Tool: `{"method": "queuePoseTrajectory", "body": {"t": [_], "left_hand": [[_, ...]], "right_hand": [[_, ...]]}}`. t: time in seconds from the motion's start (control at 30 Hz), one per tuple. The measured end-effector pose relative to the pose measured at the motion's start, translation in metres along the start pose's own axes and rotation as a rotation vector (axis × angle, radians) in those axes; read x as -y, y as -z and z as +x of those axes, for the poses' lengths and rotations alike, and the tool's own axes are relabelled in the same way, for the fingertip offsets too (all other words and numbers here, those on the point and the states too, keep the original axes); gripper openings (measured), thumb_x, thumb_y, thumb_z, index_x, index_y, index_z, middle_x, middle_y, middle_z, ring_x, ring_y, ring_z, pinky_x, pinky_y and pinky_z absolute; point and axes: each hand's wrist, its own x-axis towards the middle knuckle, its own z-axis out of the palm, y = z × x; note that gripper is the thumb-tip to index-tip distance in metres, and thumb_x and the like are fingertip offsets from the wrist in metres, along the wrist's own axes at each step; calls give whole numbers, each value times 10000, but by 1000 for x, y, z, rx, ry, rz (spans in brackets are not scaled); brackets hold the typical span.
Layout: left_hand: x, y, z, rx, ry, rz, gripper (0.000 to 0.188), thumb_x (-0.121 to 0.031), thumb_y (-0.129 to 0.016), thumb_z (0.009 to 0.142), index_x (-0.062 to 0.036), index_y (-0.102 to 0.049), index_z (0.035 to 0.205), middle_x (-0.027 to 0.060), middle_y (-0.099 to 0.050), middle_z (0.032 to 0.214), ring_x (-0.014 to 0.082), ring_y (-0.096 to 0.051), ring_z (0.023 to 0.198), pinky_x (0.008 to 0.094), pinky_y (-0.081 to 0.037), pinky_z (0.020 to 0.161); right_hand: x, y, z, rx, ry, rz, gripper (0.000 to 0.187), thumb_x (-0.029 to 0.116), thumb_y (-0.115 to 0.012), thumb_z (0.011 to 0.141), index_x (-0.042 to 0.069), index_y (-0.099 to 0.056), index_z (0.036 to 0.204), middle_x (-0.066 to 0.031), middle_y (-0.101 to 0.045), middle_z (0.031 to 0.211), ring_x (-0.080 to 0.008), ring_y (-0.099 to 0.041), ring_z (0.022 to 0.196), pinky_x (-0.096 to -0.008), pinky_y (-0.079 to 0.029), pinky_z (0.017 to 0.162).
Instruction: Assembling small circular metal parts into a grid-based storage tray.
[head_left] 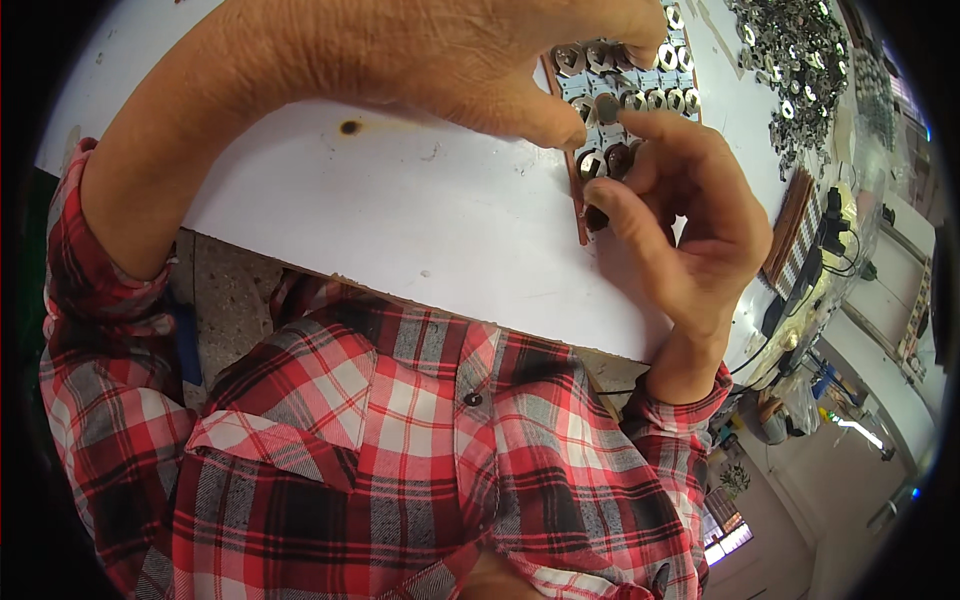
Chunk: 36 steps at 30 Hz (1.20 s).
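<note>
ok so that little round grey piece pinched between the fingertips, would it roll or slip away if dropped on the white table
Probably yes. The small grey disc looks round and flat, so on edge it could roll across the smooth white table. It seems light, since the left hand and right hand manage it with fingertips alone. Its tiny size likely makes it easy to fumble.

Your bench (400, 215) is a white slab with a small dark burn mark (349, 127) left of centre and a chipped near edge. Directly on it, in front of you, lies a brown-edged tray (580, 215) holding rows of small round metal parts (655, 98). Farther back on your right, a loose heap of shiny metal rings (800, 60) is spread over the top. Near the right edge lies a stack of flat brown-edged boards (793, 235), with black cables (835, 250) just beside it.
</note>
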Motion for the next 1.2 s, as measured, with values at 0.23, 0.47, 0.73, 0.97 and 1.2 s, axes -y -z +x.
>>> {"method": "queuePoseTrajectory", "body": {"t": [0.23, 0.47, 0.73, 0.97, 1.2], "left_hand": [[7, -2, 1, -9, -3, -7, 427, -168, -801, 782, 7, -628, 1131, 154, -652, 1079, 308, -609, 1099, 451, -445, 1012], [5, 0, 1, -58, 97, -194, 508, -158, -817, 757, 22, -628, 1193, 228, -648, 1214, 370, -588, 1219, 470, -424, 1088], [14, -2, 10, 39, 169, -175, 547, -185, -790, 765, 59, -622, 1225, 304, -600, 1330, 419, -566, 1265, 497, -420, 1100], [8, -15, 19, -198, -269, 144, 512, -134, -796, 767, 32, -631, 1222, 214, -654, 1281, 363, -612, 1226, 485, -450, 1078], [-14, -5, 13, 43, 214, 118, 672, -82, -838, 584, -9, -642, 1222, 184, -624, 1400, 419, -514, 1376, 563, -337, 1184]], "right_hand": [[-12, 6, 5, 95, 379, -177, 288, -148, -652, 727, -85, -744, 992, -88, -636, 799, -119, -586, 638, -237, -420, 549], [-16, 21, 7, 135, 291, -98, 303, -112, -615, 733, -60, -750, 999, -88, -643, 799, -119, -590, 664, -239, -417, 570], [-87, 74, 16, -570, 53, -653, 227, 60, -719, 914, 72, -763, 1136, -63, -727, 1045, -128, -657, 730, -268, -516, 635], [-90, 78, 10, -490, -57, -489, 161, 15, -688, 931, 46, -756, 1074, 40, -682, 836, -34, -571, 756, -201, -452, 685], [-90, 71, 15, -638, -156, -276, 245, 19, -648, 948, 32, -742, 1174, 12, -670, 866, -54, -544, 715, -224, -437, 630]]}}
